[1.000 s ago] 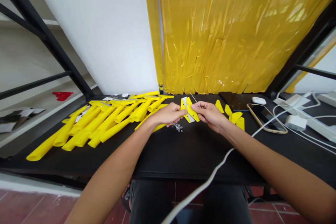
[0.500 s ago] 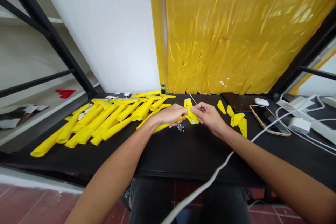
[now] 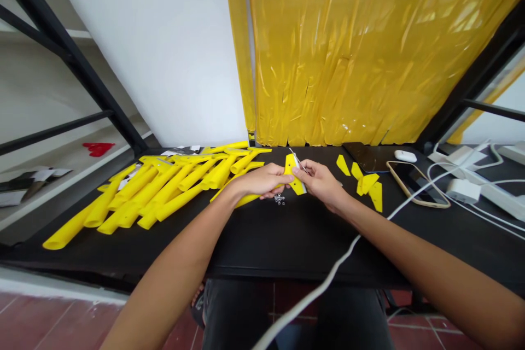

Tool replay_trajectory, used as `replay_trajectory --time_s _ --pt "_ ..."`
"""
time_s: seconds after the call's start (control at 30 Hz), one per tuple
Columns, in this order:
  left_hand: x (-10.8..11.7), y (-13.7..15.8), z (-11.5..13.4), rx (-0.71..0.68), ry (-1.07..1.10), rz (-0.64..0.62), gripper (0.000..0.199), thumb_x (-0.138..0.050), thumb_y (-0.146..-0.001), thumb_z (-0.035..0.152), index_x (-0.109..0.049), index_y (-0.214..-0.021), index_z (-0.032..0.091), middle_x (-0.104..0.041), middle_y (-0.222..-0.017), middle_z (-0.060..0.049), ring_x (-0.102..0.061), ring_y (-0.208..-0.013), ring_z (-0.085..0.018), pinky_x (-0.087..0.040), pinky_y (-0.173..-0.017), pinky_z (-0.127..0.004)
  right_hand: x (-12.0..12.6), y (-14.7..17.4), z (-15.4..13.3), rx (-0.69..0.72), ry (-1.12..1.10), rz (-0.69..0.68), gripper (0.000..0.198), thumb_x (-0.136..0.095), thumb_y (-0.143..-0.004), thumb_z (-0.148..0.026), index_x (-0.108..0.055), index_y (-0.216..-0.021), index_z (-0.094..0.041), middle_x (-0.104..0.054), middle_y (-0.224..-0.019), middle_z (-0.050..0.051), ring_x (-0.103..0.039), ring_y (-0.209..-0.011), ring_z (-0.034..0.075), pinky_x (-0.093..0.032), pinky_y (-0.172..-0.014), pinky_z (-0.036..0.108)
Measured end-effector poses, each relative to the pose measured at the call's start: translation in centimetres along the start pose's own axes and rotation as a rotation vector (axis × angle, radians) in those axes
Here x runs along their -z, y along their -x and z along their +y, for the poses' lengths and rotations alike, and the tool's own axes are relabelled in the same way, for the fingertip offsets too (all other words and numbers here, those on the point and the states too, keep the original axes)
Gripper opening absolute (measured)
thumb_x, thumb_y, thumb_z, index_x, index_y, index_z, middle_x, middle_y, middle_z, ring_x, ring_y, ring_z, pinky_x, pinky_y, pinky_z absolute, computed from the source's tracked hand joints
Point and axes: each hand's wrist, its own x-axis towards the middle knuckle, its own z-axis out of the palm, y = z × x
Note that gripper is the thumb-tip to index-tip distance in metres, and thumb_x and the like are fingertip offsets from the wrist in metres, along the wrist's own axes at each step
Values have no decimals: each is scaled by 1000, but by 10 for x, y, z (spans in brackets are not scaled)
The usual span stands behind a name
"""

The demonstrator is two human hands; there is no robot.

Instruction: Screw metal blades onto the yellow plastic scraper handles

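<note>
My left hand [image 3: 268,180] is closed around a yellow tapered tube [image 3: 247,200], its thumb against the flat yellow fin piece [image 3: 292,170] at the tube's end. A pale strip runs along the fin piece's right edge. My right hand [image 3: 322,181] is closed at that edge, with a thin metal rod [image 3: 292,151] poking up from its fingers; the rod's lower end is hidden. Just below my left hand, several small shiny metal nuts or rings [image 3: 279,199] lie on the black table [image 3: 262,246].
Many yellow tubes [image 3: 164,186] are heaped at the left. Loose yellow fins [image 3: 369,182] lie to the right, beside a dark tablet [image 3: 365,157], a phone [image 3: 416,183] and a white earbud case [image 3: 405,156]. A white cable [image 3: 348,254] crosses in front of my right forearm.
The fin piece has turned in my hands, and its pale strip now faces right. The rod's visible tip has shifted slightly left. The view has swung a little.
</note>
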Motion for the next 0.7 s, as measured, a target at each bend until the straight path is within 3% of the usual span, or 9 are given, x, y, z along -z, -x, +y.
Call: replay_trajectory --time_s 0.2,0.3,0.4,0.5,0.7 --pt "2 0 -1 -11 -38 41 39 -50 -99 54 -47 -78 21 -50 -58 3 -43 -42 -8 -32 -38 -21 1 -4 6 16 28 91 50 -79 -71 -66 -56 -78 -22 -52 -63 -5 -37 -53 10 -27 -49 26" --pt "12 0 -6 -2 -49 125 36 -52 -99 50 -52 -80 20 -50 -58 2 -43 -40 -8 -32 -38 -22 2 -4 7 3 58 152 46 -77 -75 -63 -58 -82 -22 -44 -56 -9 -33 -49 9 -25 -48 26" --pt "23 0 -10 59 -89 279 32 -51 -99 42 -50 -76 20 -51 -57 2 -43 -38 -8 -32 -38 -23 6 -3 9 58 274 -133 34 -74 -82 -53 -70 -85 -20 -41 -52 -8 -32 -49 9 -24 -50 26" --pt "28 -1 -12 87 -118 341 30 -49 -100 38 -49 -75 21 -51 -56 2 -43 -37 -9 -33 -37 -24 7 -2 14 159 494 -378 22 -72 -86 -40 -79 -93 -20 -54 -59 -5 -44 -55 10 -33 -56 26" --pt "22 2 -6 65 -148 299 35 -50 -99 35 -45 -67 22 -49 -54 2 -44 -37 -9 -35 -37 -25 4 -2 15 279 668 -352 12 -74 -87 -29 -81 -92 -22 -73 -84 2 -64 -74 15 -44 -71 27"
